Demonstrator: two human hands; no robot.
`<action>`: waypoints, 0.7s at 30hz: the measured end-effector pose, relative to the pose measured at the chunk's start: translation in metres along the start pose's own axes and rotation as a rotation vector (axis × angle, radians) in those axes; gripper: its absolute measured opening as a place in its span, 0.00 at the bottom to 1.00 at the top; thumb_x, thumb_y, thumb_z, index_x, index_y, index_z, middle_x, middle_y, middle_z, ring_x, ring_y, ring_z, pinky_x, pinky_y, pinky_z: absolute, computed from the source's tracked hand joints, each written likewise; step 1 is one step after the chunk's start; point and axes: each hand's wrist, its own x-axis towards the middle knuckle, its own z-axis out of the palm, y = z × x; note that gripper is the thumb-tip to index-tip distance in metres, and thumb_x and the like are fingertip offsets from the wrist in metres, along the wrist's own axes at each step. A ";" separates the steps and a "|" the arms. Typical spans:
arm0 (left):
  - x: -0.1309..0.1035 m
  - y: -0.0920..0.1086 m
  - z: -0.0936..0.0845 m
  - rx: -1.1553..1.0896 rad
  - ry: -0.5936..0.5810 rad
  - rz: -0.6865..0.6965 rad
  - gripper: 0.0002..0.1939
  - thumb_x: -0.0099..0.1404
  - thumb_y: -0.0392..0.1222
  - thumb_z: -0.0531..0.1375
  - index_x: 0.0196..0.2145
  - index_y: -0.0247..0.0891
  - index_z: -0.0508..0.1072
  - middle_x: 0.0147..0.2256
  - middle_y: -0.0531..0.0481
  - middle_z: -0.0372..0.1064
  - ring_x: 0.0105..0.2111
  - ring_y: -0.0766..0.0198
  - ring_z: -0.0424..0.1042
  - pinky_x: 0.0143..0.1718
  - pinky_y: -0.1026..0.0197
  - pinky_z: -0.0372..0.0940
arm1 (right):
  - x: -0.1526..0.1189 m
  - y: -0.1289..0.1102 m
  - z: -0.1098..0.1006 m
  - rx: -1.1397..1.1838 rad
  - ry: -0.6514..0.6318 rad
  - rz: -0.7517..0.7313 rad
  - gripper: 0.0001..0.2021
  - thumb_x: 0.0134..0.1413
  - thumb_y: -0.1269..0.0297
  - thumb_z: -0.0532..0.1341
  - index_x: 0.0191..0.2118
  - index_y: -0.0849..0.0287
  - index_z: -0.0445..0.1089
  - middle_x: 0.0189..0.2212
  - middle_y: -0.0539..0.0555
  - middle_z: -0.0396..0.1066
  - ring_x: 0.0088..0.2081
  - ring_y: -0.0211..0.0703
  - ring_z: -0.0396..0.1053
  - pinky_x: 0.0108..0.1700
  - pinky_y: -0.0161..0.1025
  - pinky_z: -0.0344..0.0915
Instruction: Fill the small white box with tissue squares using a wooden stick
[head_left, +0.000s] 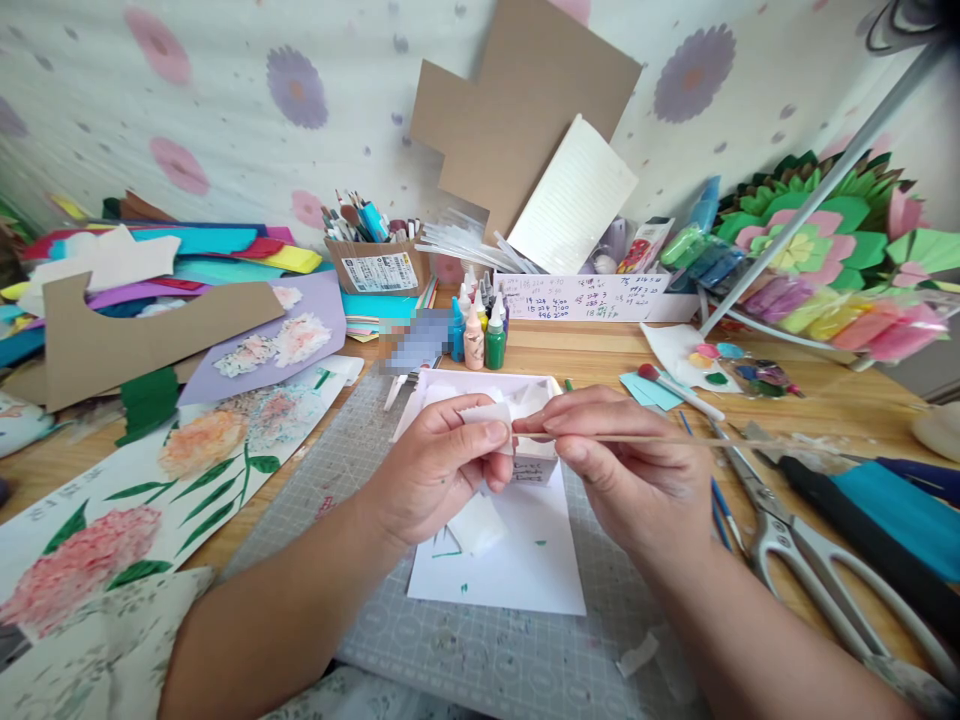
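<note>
Between the thumb and fingers of my left hand [457,445] a small piece of white paper [487,413] is pinched. My right hand [630,460] grips a thin wooden stick [660,439], its tip close to the paper; whether they touch I cannot tell. Behind and below both hands stands a white paper box [540,470] with handwriting on its front and white pieces inside. Under the hands, another white piece [478,525] lies on a white sheet [510,585] with green marks, on the grey cutting mat [375,620].
Large scissors [787,535], thin brushes [721,510] and a makeup-type brush [682,392] lie at the right. Paint bottles [474,335] stand behind the box. Flower pictures [202,445] and coloured sheets [202,245] cover the left. A lamp arm [810,200] slants across the upper right.
</note>
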 end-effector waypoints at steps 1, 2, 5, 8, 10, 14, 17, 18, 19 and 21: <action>0.000 0.000 0.000 -0.001 -0.001 -0.001 0.11 0.60 0.40 0.64 0.22 0.34 0.72 0.19 0.53 0.68 0.21 0.69 0.65 0.26 0.65 0.56 | 0.000 0.000 0.000 0.002 0.001 -0.001 0.13 0.54 0.76 0.66 0.41 0.50 0.78 0.35 0.49 0.81 0.39 0.42 0.77 0.44 0.42 0.73; 0.000 0.000 0.000 -0.001 0.000 -0.003 0.11 0.60 0.40 0.64 0.22 0.34 0.72 0.19 0.53 0.68 0.21 0.69 0.65 0.26 0.65 0.56 | 0.000 0.000 0.000 0.003 0.001 -0.002 0.13 0.53 0.76 0.66 0.41 0.50 0.78 0.35 0.49 0.81 0.39 0.41 0.77 0.44 0.42 0.73; 0.001 0.000 0.000 0.000 0.004 -0.005 0.11 0.60 0.40 0.64 0.22 0.34 0.72 0.19 0.53 0.69 0.21 0.69 0.65 0.26 0.65 0.56 | 0.000 0.000 0.000 0.003 0.000 -0.006 0.13 0.53 0.77 0.66 0.41 0.51 0.78 0.34 0.49 0.81 0.39 0.40 0.77 0.44 0.41 0.73; 0.001 0.001 0.000 0.004 0.007 0.000 0.11 0.60 0.40 0.65 0.22 0.34 0.72 0.19 0.53 0.69 0.21 0.69 0.65 0.26 0.66 0.57 | 0.002 -0.001 0.000 -0.007 -0.005 -0.001 0.13 0.53 0.77 0.66 0.41 0.52 0.78 0.34 0.49 0.81 0.39 0.40 0.77 0.44 0.40 0.73; 0.001 0.001 0.001 0.010 0.013 0.004 0.11 0.60 0.40 0.65 0.23 0.34 0.72 0.19 0.52 0.69 0.21 0.69 0.65 0.26 0.66 0.58 | 0.002 -0.001 0.000 -0.017 -0.004 0.000 0.13 0.52 0.77 0.66 0.40 0.52 0.78 0.34 0.49 0.81 0.39 0.40 0.77 0.44 0.40 0.73; 0.000 0.001 0.001 0.013 0.012 0.011 0.11 0.60 0.41 0.66 0.24 0.33 0.73 0.19 0.52 0.70 0.21 0.70 0.67 0.25 0.67 0.59 | 0.002 -0.001 0.000 -0.038 -0.001 -0.017 0.13 0.53 0.77 0.66 0.40 0.51 0.78 0.34 0.49 0.81 0.38 0.40 0.77 0.44 0.40 0.74; 0.001 0.002 0.002 0.007 0.022 0.011 0.11 0.59 0.40 0.67 0.24 0.33 0.73 0.19 0.52 0.71 0.21 0.70 0.68 0.25 0.68 0.60 | 0.002 -0.001 -0.001 -0.056 -0.001 -0.027 0.12 0.53 0.76 0.66 0.41 0.51 0.78 0.34 0.49 0.81 0.38 0.39 0.77 0.44 0.39 0.74; 0.001 0.002 0.002 0.005 0.025 0.009 0.11 0.59 0.40 0.67 0.24 0.33 0.73 0.19 0.51 0.71 0.21 0.70 0.68 0.25 0.69 0.60 | 0.002 -0.001 -0.001 -0.059 0.000 -0.027 0.12 0.54 0.75 0.66 0.41 0.51 0.78 0.34 0.49 0.81 0.38 0.40 0.77 0.44 0.40 0.74; 0.001 0.002 0.002 0.002 0.029 0.006 0.11 0.59 0.41 0.68 0.24 0.33 0.73 0.19 0.51 0.71 0.21 0.70 0.69 0.25 0.69 0.60 | 0.002 -0.001 -0.001 -0.062 0.001 -0.026 0.12 0.54 0.75 0.66 0.41 0.51 0.78 0.34 0.49 0.81 0.38 0.40 0.77 0.44 0.40 0.74; 0.001 0.002 0.001 0.002 0.033 0.002 0.11 0.58 0.41 0.68 0.24 0.32 0.73 0.19 0.51 0.72 0.21 0.70 0.69 0.25 0.69 0.60 | 0.002 0.000 -0.002 -0.064 0.005 -0.025 0.12 0.54 0.75 0.66 0.40 0.51 0.78 0.34 0.49 0.81 0.38 0.40 0.77 0.44 0.40 0.74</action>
